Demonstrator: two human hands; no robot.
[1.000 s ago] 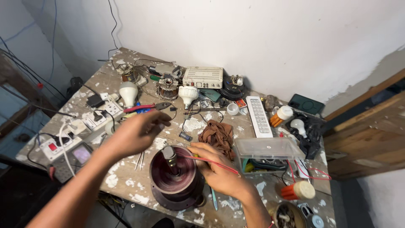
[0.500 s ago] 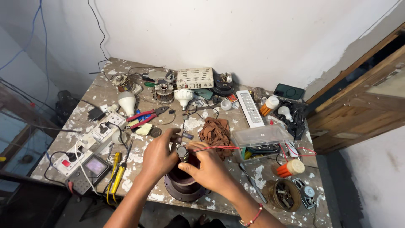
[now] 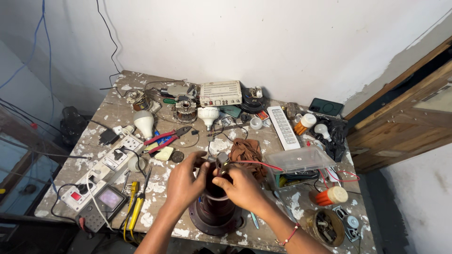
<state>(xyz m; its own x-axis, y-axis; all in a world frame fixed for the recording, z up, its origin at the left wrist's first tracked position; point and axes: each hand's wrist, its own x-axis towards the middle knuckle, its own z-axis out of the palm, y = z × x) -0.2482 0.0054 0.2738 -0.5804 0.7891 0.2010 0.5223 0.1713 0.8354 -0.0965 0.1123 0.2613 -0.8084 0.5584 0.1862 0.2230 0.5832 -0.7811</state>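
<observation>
Maroon round metal motor housing [image 3: 214, 216] stands on the paint-flecked table [image 3: 117, 101] as my left hand [image 3: 184, 184] and right hand [image 3: 241, 187] both pinch its top shaft [image 3: 221, 160].

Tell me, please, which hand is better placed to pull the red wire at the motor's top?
Probably the right hand: the red wire runs off from its fingers, while the left hand braces the dark motor.

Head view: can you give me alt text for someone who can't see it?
Both hands, left hand and right hand, grip the top of a dark round motor standing at the near edge of a paint-spattered workbench. Red pliers, bulbs, a power strip and a clear plastic box lie around it.
</observation>
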